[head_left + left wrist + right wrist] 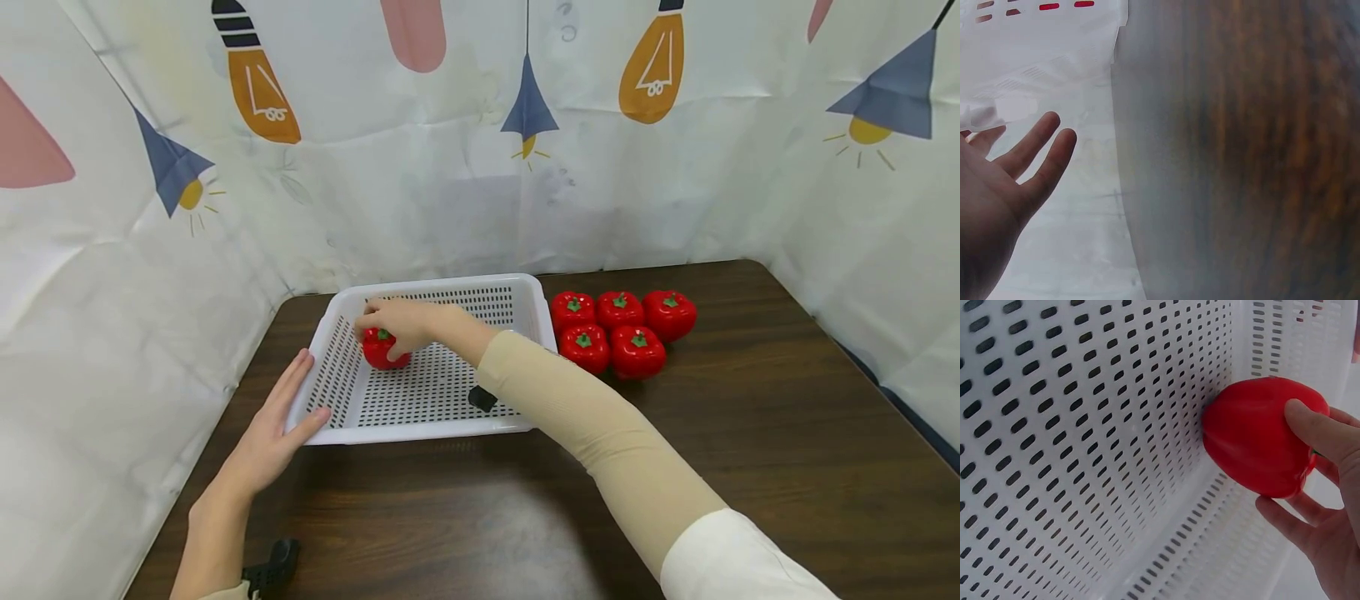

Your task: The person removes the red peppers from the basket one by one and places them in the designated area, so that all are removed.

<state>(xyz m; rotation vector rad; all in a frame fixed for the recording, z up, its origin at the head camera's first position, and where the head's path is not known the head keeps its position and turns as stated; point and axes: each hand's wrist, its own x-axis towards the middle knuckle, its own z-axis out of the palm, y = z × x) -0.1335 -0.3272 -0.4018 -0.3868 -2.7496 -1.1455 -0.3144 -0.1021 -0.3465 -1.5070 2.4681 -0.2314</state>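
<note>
In the head view, my right hand (411,322) grips a red bell pepper (379,352) inside a white perforated plastic basket (427,432), towards its left side. The right wrist view shows thumb and fingers around the bell pepper (1254,440), whose base is right at the basket's perforated floor (1094,437). Its green stem is mostly hidden by the hand. My left hand (264,435) rests at the basket's left rim near the front corner, fingers straight and spread. In the left wrist view, the left hand (997,194) is beside the basket's outer wall.
Several red bell peppers (619,310) stand grouped in two rows just right of the basket. The dark wooden table (757,400) extends to the right and front. A white curtain (450,200) printed with lamps and bulbs encloses the table's back and sides.
</note>
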